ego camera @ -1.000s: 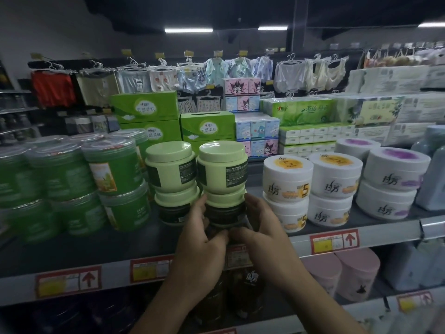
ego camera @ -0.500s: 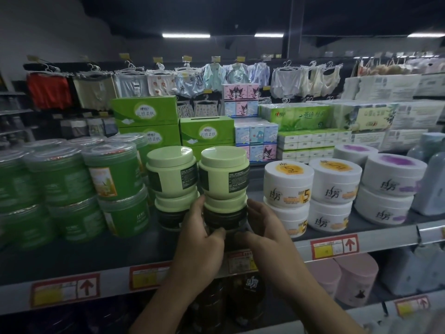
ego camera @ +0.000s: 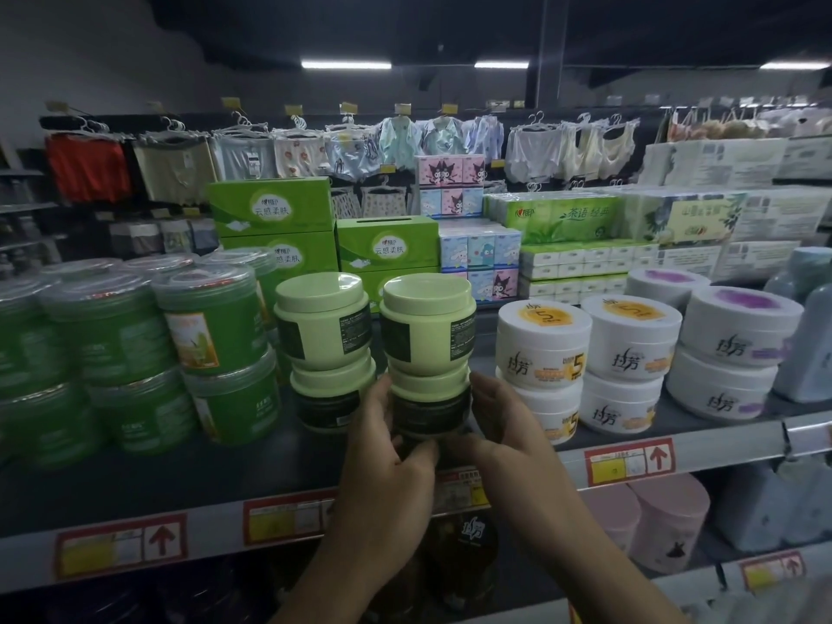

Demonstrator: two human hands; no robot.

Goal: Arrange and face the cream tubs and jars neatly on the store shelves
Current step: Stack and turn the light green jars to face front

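Fingers of the left hand [ego camera: 387, 470] and right hand [ego camera: 504, 430] curl round the sides of the lower jar [ego camera: 430, 409], a pale green pot with a dark label band, near the front of a store shelf [ego camera: 729, 450]. It stands upright, long axis vertical, its dark band to the aisle, with the upper jar [ego camera: 427, 326] stacked on its lid. White tubs [ego camera: 542, 349] just to the right carry a large "5", and green boxes [ego camera: 387, 245] behind read "云感柔肤".

Pale green plastic jars [ego camera: 427, 326] stand stacked on the dark metal shelf [ego camera: 135, 479], between translucent green tubs [ego camera: 211, 326] leftward and white round tubs [ego camera: 542, 349] rightward, before green cardboard boxes [ego camera: 387, 245].
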